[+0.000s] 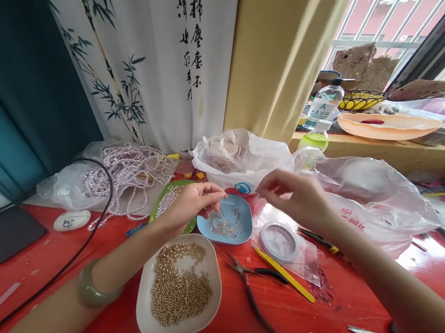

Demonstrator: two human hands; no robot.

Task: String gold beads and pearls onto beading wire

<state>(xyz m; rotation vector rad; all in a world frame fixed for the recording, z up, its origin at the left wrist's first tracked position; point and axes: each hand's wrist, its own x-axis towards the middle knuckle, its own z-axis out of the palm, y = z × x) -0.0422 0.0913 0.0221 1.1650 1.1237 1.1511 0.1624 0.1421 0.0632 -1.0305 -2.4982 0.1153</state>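
Two hands pinch fine work over a blue dish of pins on a red tabletop.

Head view: the left hand (191, 201) hovers above the blue dish (227, 220), thumb and fingertips closed in a pinch grip; whatever it holds is too small to tell, perhaps a pin. The right hand (298, 196) is raised just right of it, its fingertips also pinched, contents unclear. The dish of pins sits directly under both hands, likely so dropped pieces fall back in. Near it, a white dish (180, 286) of gold beads lies within easy reach; pliers (250, 284) and a yellow tool (284, 274) rest to the right. Pearl strands (130, 174) lie far left. The curtain (148, 44) carries brushed Chinese writing, and a bottle (324, 104) on the sill shows a large "A".
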